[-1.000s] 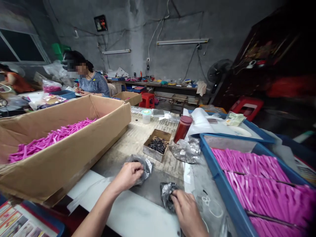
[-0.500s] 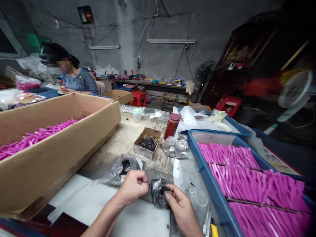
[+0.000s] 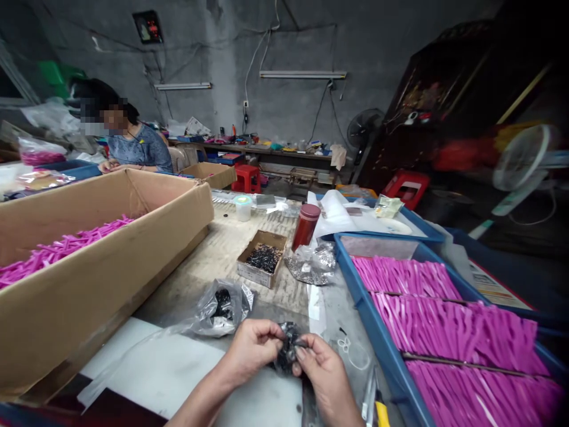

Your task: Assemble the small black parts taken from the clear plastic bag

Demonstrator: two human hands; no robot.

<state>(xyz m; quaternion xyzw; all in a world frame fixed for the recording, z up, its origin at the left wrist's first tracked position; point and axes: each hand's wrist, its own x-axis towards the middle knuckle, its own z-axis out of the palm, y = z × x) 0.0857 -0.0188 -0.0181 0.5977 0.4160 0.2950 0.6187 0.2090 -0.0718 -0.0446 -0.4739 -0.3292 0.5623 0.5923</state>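
Note:
A small clear plastic bag of black parts (image 3: 288, 350) is between my two hands, low in the middle of the view. My left hand (image 3: 258, 344) pinches its left edge with thumb and forefinger. My right hand (image 3: 322, 365) grips the right edge the same way. Just beyond my left hand, another plastic bag (image 3: 202, 314) lies crumpled and open, with black pieces inside. A small cardboard box (image 3: 255, 274) of black parts stands farther off. White sheet material (image 3: 178, 367) lies under my left forearm.
A large carton (image 3: 133, 261) of pink strips fills the left side. On the right stands a blue tray (image 3: 368, 314) with rows of pink pieces. A yellow-handled tool (image 3: 381, 412), a red jar (image 3: 306, 228) and a silvery bag (image 3: 311, 267) are nearby. A co-worker (image 3: 137, 148) sits at back left.
My left hand has moved right and taken hold of the small bag's left side. My right hand keeps its grip. The view has shifted slightly.

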